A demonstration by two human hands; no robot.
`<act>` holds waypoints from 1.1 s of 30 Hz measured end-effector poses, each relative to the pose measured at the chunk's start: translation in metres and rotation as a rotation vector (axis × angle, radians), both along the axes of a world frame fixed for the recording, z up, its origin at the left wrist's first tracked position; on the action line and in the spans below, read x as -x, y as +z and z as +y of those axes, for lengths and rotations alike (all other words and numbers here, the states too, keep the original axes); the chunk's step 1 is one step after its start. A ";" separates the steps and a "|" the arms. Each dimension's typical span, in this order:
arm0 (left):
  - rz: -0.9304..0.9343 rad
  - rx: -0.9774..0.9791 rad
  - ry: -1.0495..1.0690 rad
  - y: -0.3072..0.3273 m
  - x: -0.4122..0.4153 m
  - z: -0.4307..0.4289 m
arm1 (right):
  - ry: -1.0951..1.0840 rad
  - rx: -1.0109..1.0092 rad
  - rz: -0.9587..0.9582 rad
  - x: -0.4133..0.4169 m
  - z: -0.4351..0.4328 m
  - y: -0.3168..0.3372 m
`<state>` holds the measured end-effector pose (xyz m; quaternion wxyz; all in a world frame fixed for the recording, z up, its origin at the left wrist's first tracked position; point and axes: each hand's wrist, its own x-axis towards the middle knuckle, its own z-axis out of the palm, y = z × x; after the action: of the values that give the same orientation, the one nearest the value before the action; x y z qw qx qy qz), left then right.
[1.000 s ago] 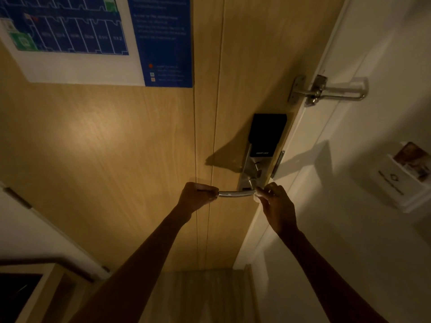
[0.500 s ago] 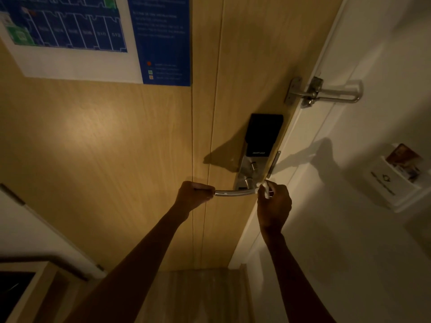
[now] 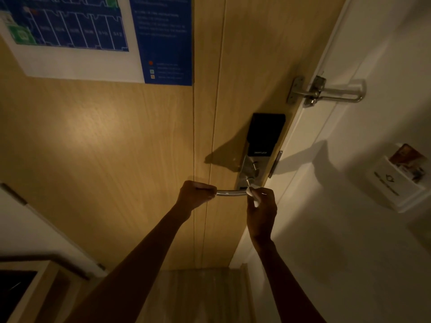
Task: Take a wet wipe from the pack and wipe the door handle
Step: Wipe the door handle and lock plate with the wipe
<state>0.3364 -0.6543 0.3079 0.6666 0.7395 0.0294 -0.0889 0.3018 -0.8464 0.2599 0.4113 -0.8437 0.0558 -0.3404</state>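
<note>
A silver lever door handle (image 3: pixel 231 193) juts left from a smart lock with a black panel (image 3: pixel 264 136) on the wooden door (image 3: pixel 116 148). My left hand (image 3: pixel 196 193) is closed around the handle's free left end. My right hand (image 3: pixel 262 206) pinches a small white wet wipe (image 3: pixel 251 191) and presses it against the handle's right end, close to the lock body. Most of the wipe is hidden inside my fingers. The wipe pack is not in view.
A metal swing-bar door guard (image 3: pixel 326 92) bridges door and white frame above the lock. A blue and white floor plan poster (image 3: pixel 93 36) hangs on the door at upper left. A white card holder (image 3: pixel 396 183) sits on the right wall. A wooden shelf edge (image 3: pixel 35 283) is at lower left.
My right hand has turned and dropped slightly at the handle's right end, so the wipe now shows above my fingers. My left hand keeps its grip on the left end.
</note>
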 end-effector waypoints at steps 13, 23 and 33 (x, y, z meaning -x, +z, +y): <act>0.021 0.098 0.016 0.000 0.003 0.000 | 0.235 0.161 0.050 0.007 0.048 -0.004; 0.082 0.052 0.036 0.003 0.003 0.002 | 0.429 0.271 0.216 0.024 0.008 -0.019; 0.089 -0.003 0.035 0.006 0.000 -0.001 | -0.051 -0.472 0.128 0.016 -0.024 0.013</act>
<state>0.3364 -0.6548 0.3136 0.6649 0.7353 0.0723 -0.1099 0.2861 -0.8707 0.2729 0.5838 -0.7425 0.1812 -0.2739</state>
